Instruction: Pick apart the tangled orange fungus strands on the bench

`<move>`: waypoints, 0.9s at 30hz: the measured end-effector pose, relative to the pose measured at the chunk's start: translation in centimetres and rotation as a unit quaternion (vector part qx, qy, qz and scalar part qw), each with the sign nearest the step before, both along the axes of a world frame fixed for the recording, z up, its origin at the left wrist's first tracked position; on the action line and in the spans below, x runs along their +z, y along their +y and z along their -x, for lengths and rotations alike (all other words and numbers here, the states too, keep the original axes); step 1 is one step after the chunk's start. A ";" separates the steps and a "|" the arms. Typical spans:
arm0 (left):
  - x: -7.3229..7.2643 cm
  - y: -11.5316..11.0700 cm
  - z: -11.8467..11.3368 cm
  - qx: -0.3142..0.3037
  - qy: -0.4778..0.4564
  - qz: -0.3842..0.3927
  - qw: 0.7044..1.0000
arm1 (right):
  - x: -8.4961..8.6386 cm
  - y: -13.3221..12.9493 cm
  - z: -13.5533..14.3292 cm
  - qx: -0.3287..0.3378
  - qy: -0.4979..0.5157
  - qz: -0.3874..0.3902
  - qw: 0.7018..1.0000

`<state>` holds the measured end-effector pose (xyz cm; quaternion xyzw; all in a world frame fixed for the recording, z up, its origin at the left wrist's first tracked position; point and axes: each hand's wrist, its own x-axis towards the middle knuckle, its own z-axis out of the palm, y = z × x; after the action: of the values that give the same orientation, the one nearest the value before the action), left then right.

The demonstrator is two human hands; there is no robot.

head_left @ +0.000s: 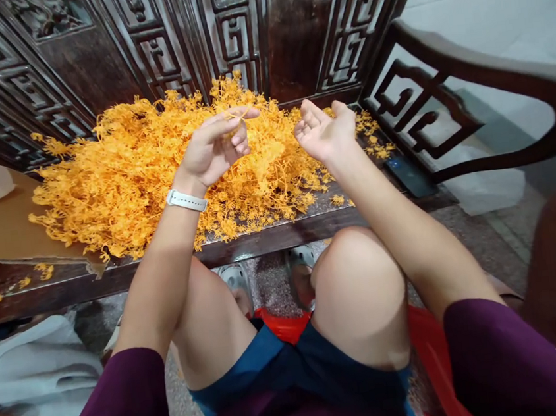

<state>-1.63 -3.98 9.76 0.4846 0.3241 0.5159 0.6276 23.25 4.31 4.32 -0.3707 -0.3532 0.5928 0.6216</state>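
Note:
A large heap of orange-yellow, thin-stemmed plastic-looking pieces point(120, 178) lies on a dark wooden bench point(256, 240). Above the heap, my left hand point(216, 145), with a pale watch band at the wrist, pinches a thin orange piece point(242, 115) between thumb and forefinger; its other fingers are curled. To the right, my right hand point(324, 127) is palm up over the heap's right side, fingers loosely bent and thumb apart, with nothing visible in it. A gap separates the two hands.
Carved dark wood panels point(297, 34) rise behind the heap. A curved armrest point(492, 73) stands at the right, near a dark phone-like object point(411, 177). Cardboard point(11, 219) lies at the left. Other people are partly visible at both sides.

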 end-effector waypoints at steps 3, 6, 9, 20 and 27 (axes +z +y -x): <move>-0.2 0.2 -0.4 -0.012 0.012 0.011 1.000 | 1.3 -1.2 0.7 0.042 0.011 0.037 0.998; -0.9 0.7 -0.6 0.010 0.047 0.016 0.999 | 2.8 -2.5 1.7 0.074 0.016 0.052 0.996; -1.7 1.3 -0.5 0.047 0.070 0.014 0.996 | 3.5 -3.6 2.8 0.083 -0.020 0.013 0.996; -2.0 1.3 -0.8 0.059 0.082 0.010 0.995 | 3.3 -5.4 5.3 0.057 -0.413 -0.357 0.836; -1.2 0.7 -1.2 0.020 0.109 0.007 0.994 | 1.8 -3.8 4.8 0.020 -0.430 -0.328 0.841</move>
<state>-0.47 -3.25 8.59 0.5268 0.4043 0.4699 0.5815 18.48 0.54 6.08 -0.3559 -0.7659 0.2359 0.4807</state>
